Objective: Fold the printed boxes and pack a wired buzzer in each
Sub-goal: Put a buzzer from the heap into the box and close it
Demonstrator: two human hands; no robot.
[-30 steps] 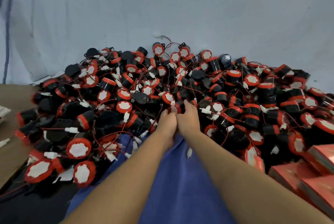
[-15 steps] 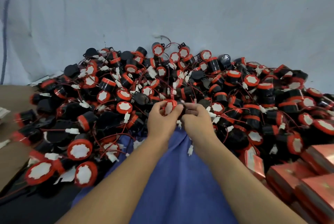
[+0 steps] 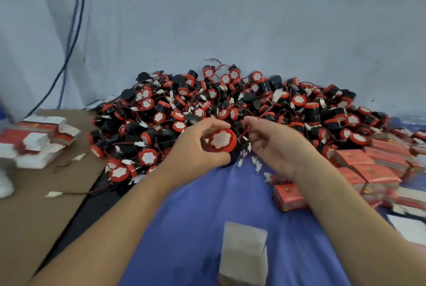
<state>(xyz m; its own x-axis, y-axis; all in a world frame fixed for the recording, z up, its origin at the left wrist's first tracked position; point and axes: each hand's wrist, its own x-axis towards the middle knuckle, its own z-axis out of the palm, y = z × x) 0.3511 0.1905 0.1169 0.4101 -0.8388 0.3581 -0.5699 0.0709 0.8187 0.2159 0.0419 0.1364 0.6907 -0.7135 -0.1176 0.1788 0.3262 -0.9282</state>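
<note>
A big heap of black and red wired buzzers [image 3: 230, 105] lies against the wall. My left hand [image 3: 198, 145] grips one buzzer [image 3: 222, 140], its red rim and white sticker facing me. My right hand [image 3: 274, 145] pinches that buzzer's thin red wire [image 3: 244, 132] just right of it. An open folded box [image 3: 244, 255], grey inside, stands on the blue cloth [image 3: 184, 228] between my forearms. Packed red printed boxes [image 3: 368, 165] are piled at the right.
Flat red and white box blanks [image 3: 39, 145] are stacked on brown cardboard [image 3: 34, 205] at the left. A loose connector with wire [image 3: 55, 194] lies on the cardboard. Blue cables [image 3: 69, 43] hang down the pale wall at the left.
Both hands have lifted a buzzer out of the heap and drawn it toward me. The view has tilted down, bringing the open box and the blanks into sight.
</note>
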